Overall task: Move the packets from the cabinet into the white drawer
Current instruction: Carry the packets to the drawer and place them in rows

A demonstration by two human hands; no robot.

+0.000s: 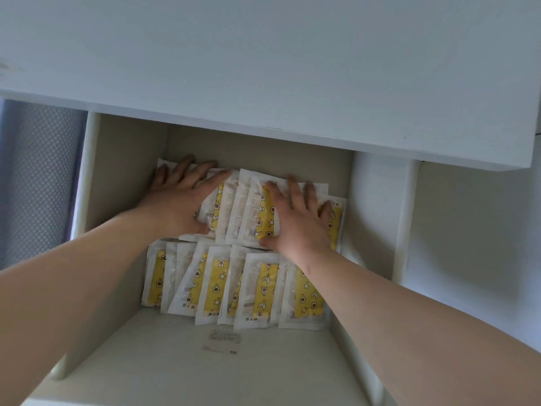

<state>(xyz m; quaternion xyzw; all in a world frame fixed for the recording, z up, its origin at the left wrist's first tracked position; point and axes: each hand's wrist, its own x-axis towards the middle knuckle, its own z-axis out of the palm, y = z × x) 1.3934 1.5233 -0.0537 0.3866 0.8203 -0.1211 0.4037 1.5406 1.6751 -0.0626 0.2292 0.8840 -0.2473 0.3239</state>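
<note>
Several white packets with yellow star-and-flower print lie in the open white drawer [96, 177]. A far row of packets [234, 206] overlaps along the back, and a near row [234, 285] lies in front of it. My left hand [178, 197] rests flat on the left end of the far row, fingers straight and spread. On the right end of that row my right hand [298, 218] presses down with its fingers spread too. Neither hand grips a packet.
The white top [263, 68] overhangs the back of the drawer. A small printed label [222, 341] sits on the drawer floor in front of the near row. The drawer's right wall [377, 218] stands close to my right hand. Patterned grey fabric [38, 177] hangs at the left.
</note>
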